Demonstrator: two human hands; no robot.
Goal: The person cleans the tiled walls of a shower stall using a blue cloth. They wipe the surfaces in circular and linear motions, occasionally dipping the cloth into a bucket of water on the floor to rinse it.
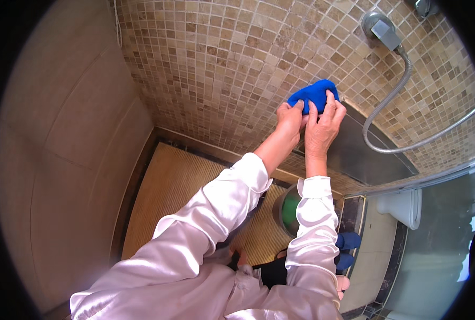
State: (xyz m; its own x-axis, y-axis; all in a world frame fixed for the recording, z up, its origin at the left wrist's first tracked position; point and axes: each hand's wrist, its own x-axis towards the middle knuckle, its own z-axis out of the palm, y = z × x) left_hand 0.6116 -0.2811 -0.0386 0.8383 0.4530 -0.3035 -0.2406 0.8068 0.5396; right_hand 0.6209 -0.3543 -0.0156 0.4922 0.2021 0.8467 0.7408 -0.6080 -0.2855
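A bright blue cloth [316, 94], folded and bunched, is held up between my two hands in front of the mosaic-tiled wall [210, 58]. My left hand [290, 121] grips its lower left side, thumb pressed on the fabric. The fingers of my right hand [324, 120] curl over its right side. Whether the cloth touches the tiles, I cannot tell. Just below and right of my hands is a dark rectangular panel [373, 146] in the wall.
A metal shower hose [408, 69] hangs in a loop from a wall fitting [380, 29] at right. Below are a green bucket [289, 210], ribbed floor mat [173, 186], blue slippers [347, 241], a white toilet [402, 207] and a glass panel [440, 245]. A large-tiled wall [61, 144] stands left.
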